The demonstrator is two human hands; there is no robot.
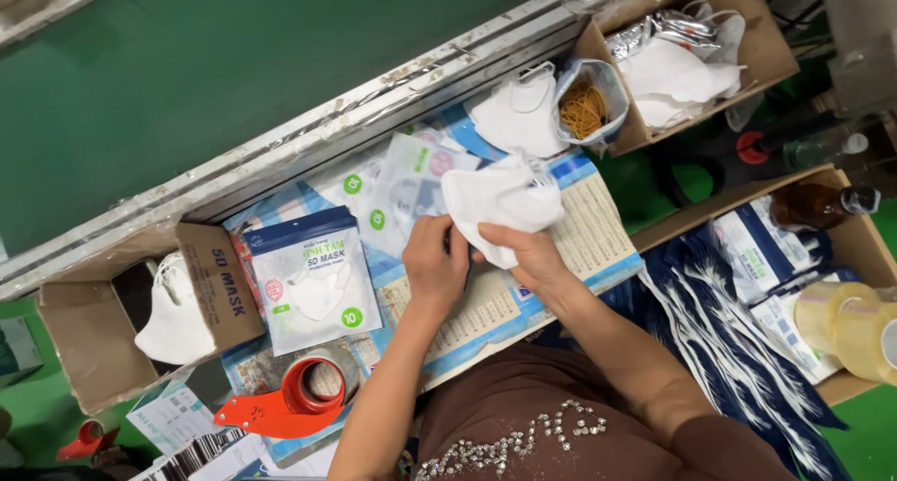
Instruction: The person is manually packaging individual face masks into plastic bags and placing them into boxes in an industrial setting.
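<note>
Head view: both hands work a stack of white masks (500, 201) over the printed sheet (579, 247) on the bench. Right hand (533, 257) has fingers clamped on the stack's lower edge, carrying it from beneath. Left hand (434, 261) has fingers curled together at the stack's left edge, right beside the clear pouches (411, 186); likely steadying the edge, judging by position. A filled mask pouch (313, 285) lies flat to the left, near the red tape dispenser (290, 402). A bag of rubber bands (587, 102) sits by the upper cardboard box (747, 42), within reach, with more loose masks inside the box.

Hidden or unclear: left fingertips tuck behind the stack, so exact contact can't be told. Mask count in the stack unreadable. Left cardboard box (84, 350) shows only one mask; its interior is dark. Tape rolls (855, 327) are cut off at the right edge.
</note>
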